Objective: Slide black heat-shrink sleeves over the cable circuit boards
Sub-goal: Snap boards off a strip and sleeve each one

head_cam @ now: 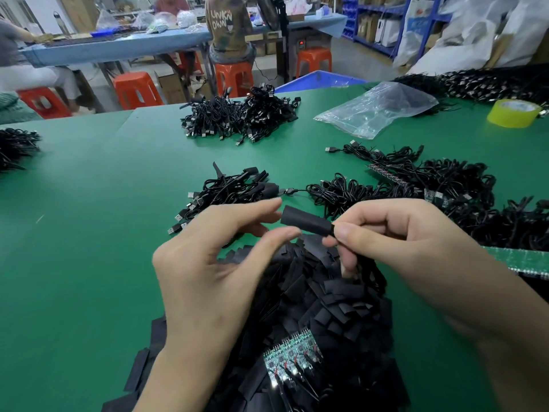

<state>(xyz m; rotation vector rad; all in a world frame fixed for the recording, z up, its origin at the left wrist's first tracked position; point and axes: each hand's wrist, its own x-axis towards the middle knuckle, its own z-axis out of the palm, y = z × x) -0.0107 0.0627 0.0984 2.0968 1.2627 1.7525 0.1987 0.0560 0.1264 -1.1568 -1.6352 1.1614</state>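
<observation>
Head view: over the green worktop (89, 233) near its front edge, above a heap of black sleeves (326, 307), the right hand (401, 233) pinches one sleeve (306, 223) by its end while the left hand (214, 257) waits loose-fingered at its open mouth, best kept straight for sliding.

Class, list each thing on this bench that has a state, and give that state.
Sleeve: opened round, held up.
Right hand: pinching the sleeve.
Left hand: open, holding nothing.
Sleeve pile: loose, flattened.
Circuit boards: bare, unsleeved.
Plastic bag: lying crumpled.
Tape roll: lying flat.
</observation>
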